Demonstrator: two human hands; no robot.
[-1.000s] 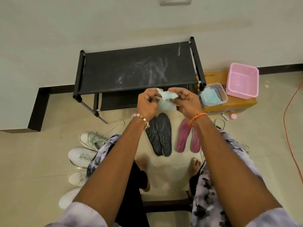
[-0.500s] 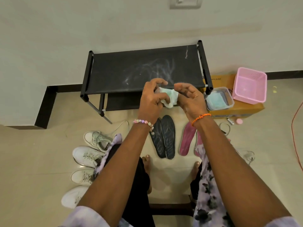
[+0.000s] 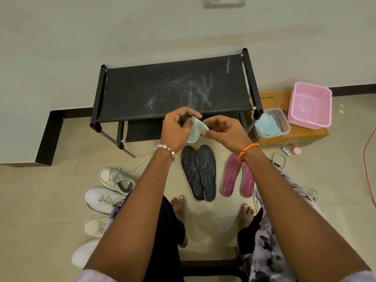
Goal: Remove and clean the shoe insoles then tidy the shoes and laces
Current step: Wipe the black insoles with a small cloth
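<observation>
Both hands are raised in front of the black shoe rack (image 3: 173,88), and a pale blue-green wipe (image 3: 196,130) is held between them. It is gripped by the curled fingers of the left hand (image 3: 177,129) and pinched at its right edge by the thumb and fingers of the right hand (image 3: 225,132). On the floor (image 3: 50,190) below the hands, two dark insoles (image 3: 199,171) are laid side by side, touching, and two pink insoles (image 3: 237,176) are laid just to their right. Four white shoes (image 3: 105,198) are lined up on the floor at the left. A clear box of wipes (image 3: 270,123) and a pink basket (image 3: 310,104) are set on a cardboard box (image 3: 295,135) beside the rack.
</observation>
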